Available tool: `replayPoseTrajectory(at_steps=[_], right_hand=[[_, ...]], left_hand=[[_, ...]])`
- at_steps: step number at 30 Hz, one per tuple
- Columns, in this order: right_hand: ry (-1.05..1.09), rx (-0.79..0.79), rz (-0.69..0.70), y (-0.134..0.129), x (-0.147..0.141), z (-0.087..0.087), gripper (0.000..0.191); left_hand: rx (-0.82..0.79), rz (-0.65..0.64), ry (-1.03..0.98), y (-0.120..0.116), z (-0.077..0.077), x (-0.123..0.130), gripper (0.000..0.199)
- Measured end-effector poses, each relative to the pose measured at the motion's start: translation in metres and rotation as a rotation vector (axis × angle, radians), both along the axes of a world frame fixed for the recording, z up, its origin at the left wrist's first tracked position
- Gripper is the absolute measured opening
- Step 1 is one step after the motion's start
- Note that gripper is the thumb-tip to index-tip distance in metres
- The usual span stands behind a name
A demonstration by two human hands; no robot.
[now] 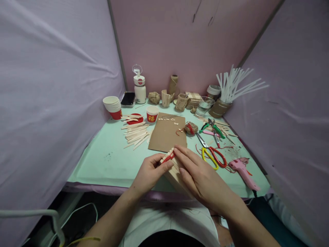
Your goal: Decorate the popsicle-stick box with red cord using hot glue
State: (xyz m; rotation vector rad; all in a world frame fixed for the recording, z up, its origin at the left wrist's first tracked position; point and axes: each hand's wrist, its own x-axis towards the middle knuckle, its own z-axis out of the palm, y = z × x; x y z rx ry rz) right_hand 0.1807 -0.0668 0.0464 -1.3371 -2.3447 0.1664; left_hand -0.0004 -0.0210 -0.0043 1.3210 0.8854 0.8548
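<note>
A row of wooden craft sticks, joined near the rounded ends by red cord, is held over the table's front edge. My left hand grips its left side, closed, with the thumb lying on top near the cord. My right hand is closed on the right side, its fingers laid along the sticks and touching the corded end. The undersides and the lower right part are hidden by my hands. Just beyond them lies a brown cardboard sheet with small wooden pieces on it.
To the right are scissors, green-handled pliers, a pink glue gun and a twine ball. Loose sticks and paper cups lie left. A glass of water and a white bottle stand behind.
</note>
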Motion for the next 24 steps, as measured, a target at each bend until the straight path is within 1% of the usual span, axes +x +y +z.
replayPoseTrajectory(at_steps=[5, 7, 8, 9, 10, 11, 12, 13, 14, 17, 19, 21, 24], right_hand=[[0.052, -0.030, 0.018, -0.002, 0.001, 0.003, 0.047], [0.117, 0.004, -0.033, -0.001, 0.010, 0.002, 0.047], [0.160, 0.045, -0.093, 0.001, 0.019, 0.000, 0.045], [0.196, 0.086, -0.183, 0.003, 0.029, -0.003, 0.042], [0.218, 0.124, -0.295, 0.007, 0.041, -0.008, 0.039], [0.201, 0.127, -0.421, 0.012, 0.054, -0.015, 0.035], [0.129, 0.061, -0.560, 0.016, 0.068, -0.022, 0.032], [0.011, -0.054, -0.697, 0.021, 0.081, -0.030, 0.030], [-0.130, -0.201, -0.791, 0.025, 0.093, -0.039, 0.029], [-0.235, -0.361, -0.855, 0.034, 0.117, -0.062, 0.021], [-0.254, -0.401, -0.862, 0.038, 0.122, -0.072, 0.019], [-0.270, -0.425, -0.868, 0.042, 0.122, -0.077, 0.022], [-0.292, -0.448, -0.878, 0.047, 0.121, -0.077, 0.024]], left_hand=[[0.006, 0.017, 0.000, -0.001, -0.001, 0.000, 0.033], [-0.007, 0.030, 0.005, 0.000, -0.002, 0.000, 0.033], [-0.012, 0.038, 0.010, 0.000, -0.002, -0.001, 0.033], [-0.014, 0.043, 0.016, 0.001, -0.003, -0.001, 0.033], [-0.010, 0.048, 0.023, 0.002, -0.003, -0.002, 0.033], [-0.002, 0.050, 0.031, 0.003, -0.002, -0.002, 0.033], [0.008, 0.050, 0.043, 0.004, -0.002, -0.003, 0.033], [0.018, 0.048, 0.056, 0.006, -0.001, -0.003, 0.034], [0.025, 0.045, 0.070, 0.008, 0.000, -0.004, 0.035], [0.026, 0.023, 0.099, 0.013, 0.002, -0.005, 0.036], [0.013, 0.008, 0.102, 0.017, 0.003, -0.005, 0.035], [0.006, -0.003, 0.094, 0.020, 0.002, -0.006, 0.033], [0.019, -0.010, 0.087, 0.021, 0.000, -0.007, 0.032]])
